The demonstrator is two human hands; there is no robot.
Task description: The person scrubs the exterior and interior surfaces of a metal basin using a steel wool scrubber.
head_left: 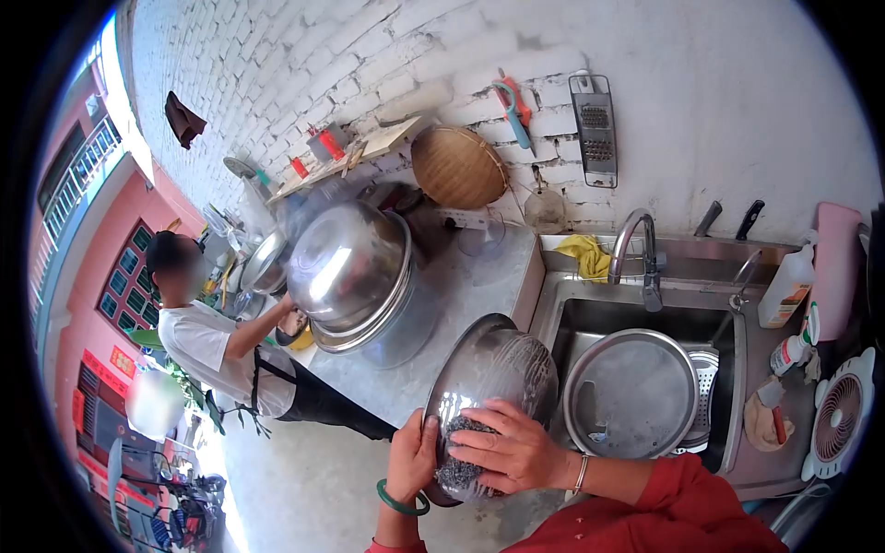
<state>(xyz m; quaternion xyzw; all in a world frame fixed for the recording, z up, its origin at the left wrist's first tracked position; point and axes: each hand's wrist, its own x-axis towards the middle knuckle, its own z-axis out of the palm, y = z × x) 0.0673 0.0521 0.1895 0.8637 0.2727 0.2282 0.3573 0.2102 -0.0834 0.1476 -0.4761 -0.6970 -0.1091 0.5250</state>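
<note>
A metal bowl (510, 373), tilted with its outside turned toward me, has streaks of white suds on it. My left hand (412, 456), with a green bangle on the wrist, grips the bowl's rim with the thumb on the outside. Under the fingers of my right hand (509, 449), a grey steel wool scourer (458, 468) is pressed against the bowl's wall; the fingers partly hide it. A bracelet circles that wrist. Just right of the bowl, a round metal basin (631, 392) lies in the sink (737, 387).
Large metal bowls (346, 267) are stacked on the counter (489, 276), where another person (198, 341) stands. A tap (652, 286) rises behind the sink. Two knives (749, 221) are by the wall. A spray bottle (793, 352) and small fan (841, 412) stand right.
</note>
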